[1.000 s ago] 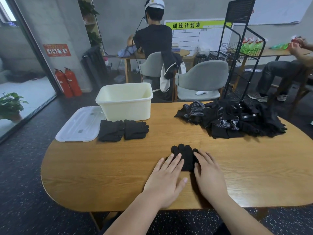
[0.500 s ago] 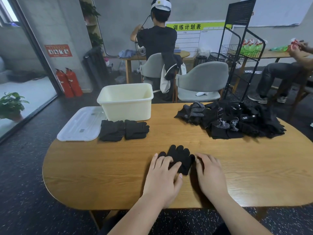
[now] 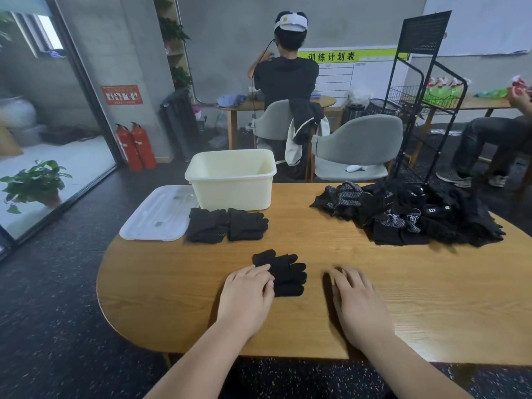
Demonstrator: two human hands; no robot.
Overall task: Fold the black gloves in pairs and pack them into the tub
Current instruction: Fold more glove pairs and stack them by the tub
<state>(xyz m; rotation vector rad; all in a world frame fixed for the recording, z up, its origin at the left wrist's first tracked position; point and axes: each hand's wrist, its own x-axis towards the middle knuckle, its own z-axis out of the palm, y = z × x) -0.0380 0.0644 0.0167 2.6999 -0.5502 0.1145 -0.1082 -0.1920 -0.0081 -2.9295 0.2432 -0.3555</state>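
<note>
1. Since half a second earlier, the right hand (image 3: 359,308) had been drawn off to the right, clear of the folded glove pair (image 3: 285,273), which had been shifted slightly leftward on the table (image 3: 172,298)
2. The left hand (image 3: 247,298) was laid over the pair's left edge, fingers bent down onto the cloth; whether any cloth was pinched could not be told
3. The right hand was rested palm-down on the bare wood, fingers loose, nothing held
4. Two finished pairs (image 3: 227,224) were laid side by side, touching, just in front of the tub (image 3: 230,182)
5. The lid (image 3: 157,214) was set flat at the tub's left, partly over the table edge
6. A heap of loose gloves (image 3: 408,217) was piled at the far right, well apart from both hands
</note>
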